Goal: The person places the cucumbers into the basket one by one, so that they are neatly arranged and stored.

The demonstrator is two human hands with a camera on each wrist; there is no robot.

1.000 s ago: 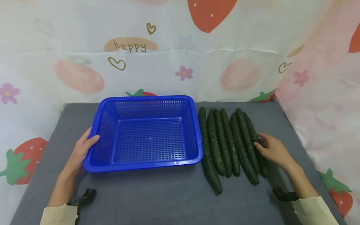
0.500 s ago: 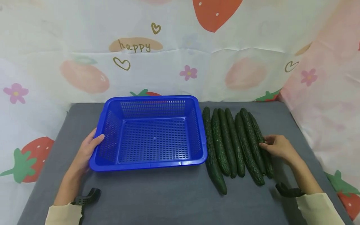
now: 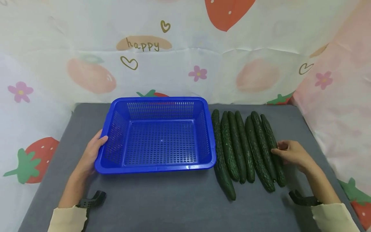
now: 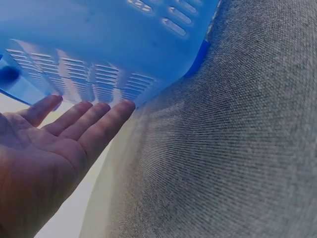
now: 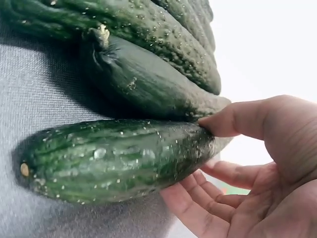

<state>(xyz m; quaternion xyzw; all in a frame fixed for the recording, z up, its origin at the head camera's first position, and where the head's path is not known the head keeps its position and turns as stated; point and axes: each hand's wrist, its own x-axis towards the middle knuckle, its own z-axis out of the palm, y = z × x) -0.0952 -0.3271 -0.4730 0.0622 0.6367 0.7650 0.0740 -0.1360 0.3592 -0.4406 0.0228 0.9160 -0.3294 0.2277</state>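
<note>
A blue plastic basket [image 3: 157, 168] with slotted walls and a bare floor sits on the grey cloth. My left hand [image 3: 90, 153] holds its left side, the thumb over the rim; in the left wrist view, the other fingers [image 4: 106, 124] lie nearly straight against the outer wall. To the basket's right, several dark green cucumbers [image 3: 227, 148] lie side by side. My right hand [image 3: 294, 156] pinches the rightmost cucumber [image 3: 269, 130]. In the right wrist view, the thumb presses this cucumber [image 5: 109, 158] from above and the fingers reach beneath it. A neighbouring cucumber [image 5: 143, 79] lies close beside it.
The table is covered in grey cloth [image 3: 162, 203], with open cloth in front of the basket. A white printed curtain [image 3: 174, 74] hangs behind, and a pinkish one [image 3: 345, 106] on the right. Black straps [image 3: 92, 200] are on both wrists.
The view has shifted, so everything sits slightly further right. The rightmost cucumber has moved a little away from its neighbour, with my right hand on it. My left hand keeps its place on the basket.
</note>
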